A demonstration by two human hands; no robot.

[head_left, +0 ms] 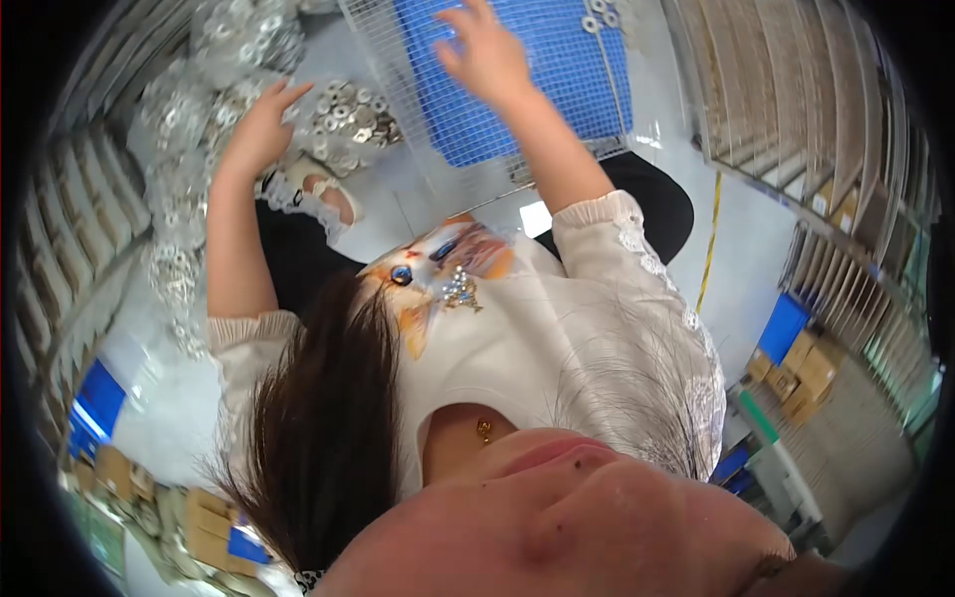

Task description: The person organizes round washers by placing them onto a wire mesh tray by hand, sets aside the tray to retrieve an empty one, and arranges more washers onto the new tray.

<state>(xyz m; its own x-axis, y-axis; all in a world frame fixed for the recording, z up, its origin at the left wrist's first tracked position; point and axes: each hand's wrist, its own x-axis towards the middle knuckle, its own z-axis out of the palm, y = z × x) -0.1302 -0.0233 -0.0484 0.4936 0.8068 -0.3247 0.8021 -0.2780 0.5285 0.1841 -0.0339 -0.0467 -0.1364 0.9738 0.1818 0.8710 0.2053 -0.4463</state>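
Note:
My left hand (261, 129) hovers beside a pile of silver ring-shaped metal parts (348, 117), fingers apart and nothing visible in them. Clear plastic bags (189, 124) filled with similar rings lie to its left. My right hand (487, 62) is over a wire mesh basket (383, 75), with its fingers spread and no object seen between them. Blue material (572, 95) shows under the wire grid. A few metal rings (599, 17) sit at the basket's far right, near a thin metal rod (610, 80). Whether the right hand touches the wire, I cannot tell.
Racks of stacked panels (776, 80) stand at right, and more racks (75, 239) at left. Cardboard boxes (801, 373) and a blue bin (784, 328) are behind at right. A yellow line (709, 244) runs along the floor. My shoe (338, 199) is near the ring pile.

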